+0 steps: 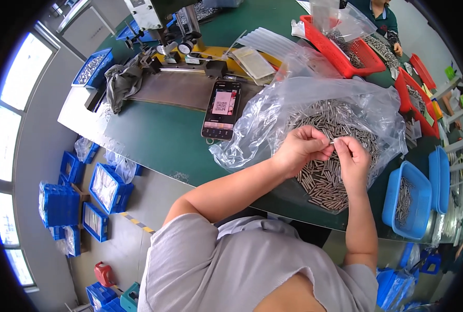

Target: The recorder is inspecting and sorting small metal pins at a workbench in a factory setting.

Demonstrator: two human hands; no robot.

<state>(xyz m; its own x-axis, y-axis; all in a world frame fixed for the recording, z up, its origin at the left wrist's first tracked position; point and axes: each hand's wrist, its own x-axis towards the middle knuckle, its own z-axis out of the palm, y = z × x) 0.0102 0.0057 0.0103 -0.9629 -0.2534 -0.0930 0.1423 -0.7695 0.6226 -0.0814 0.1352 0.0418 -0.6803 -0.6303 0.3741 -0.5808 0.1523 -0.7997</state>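
- I'm pinching one small metal pin [334, 140] between my left hand [300, 148] and right hand [352, 158], both grips clenched on its ends.
- It's looking light, stiff, slippery, above the pin pile [325, 177].

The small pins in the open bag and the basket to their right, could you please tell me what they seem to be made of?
The pins look like bare metal: dull grey with faint glints. The bag is thin clear plastic film, crinkled and glossy. The basket seems moulded blue plastic, matte, with slotted walls.
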